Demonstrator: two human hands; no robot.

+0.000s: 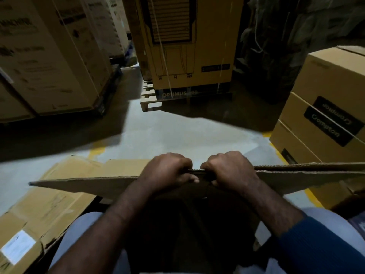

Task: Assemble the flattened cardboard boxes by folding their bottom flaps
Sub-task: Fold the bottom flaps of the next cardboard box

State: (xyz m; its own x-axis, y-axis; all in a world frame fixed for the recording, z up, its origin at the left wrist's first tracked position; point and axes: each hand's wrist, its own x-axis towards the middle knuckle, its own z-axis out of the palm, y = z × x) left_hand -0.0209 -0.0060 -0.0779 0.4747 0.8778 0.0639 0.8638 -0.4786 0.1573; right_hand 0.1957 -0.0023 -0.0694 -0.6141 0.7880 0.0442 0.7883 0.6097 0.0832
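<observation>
Dark blue ribbed sleeve (320, 244) nearest; left hand (166, 171) & right hand (229, 171), fists side by side, grip top edge of flattened brown corrugated cardboard box (88, 185) across pale-trousered knees (79, 230). Prob best: pull layers apart evenly, squaring panels before flaps.

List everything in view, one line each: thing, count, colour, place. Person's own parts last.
Flattened cardboard box: one, brown, held edge-up across the middle.
Flat cardboard: count unclear, brown, floor lower left.
Crompton cartons: a stack, brown, right.
Tall printed carton: one, yellow-brown, centre back on a pallet.
Large cartons: several, brown, back left.
Floor: one, grey with yellow lines.
Left grip: one, bare, grips the box's top edge.
Right grip: one, bare, grips the same edge.
</observation>
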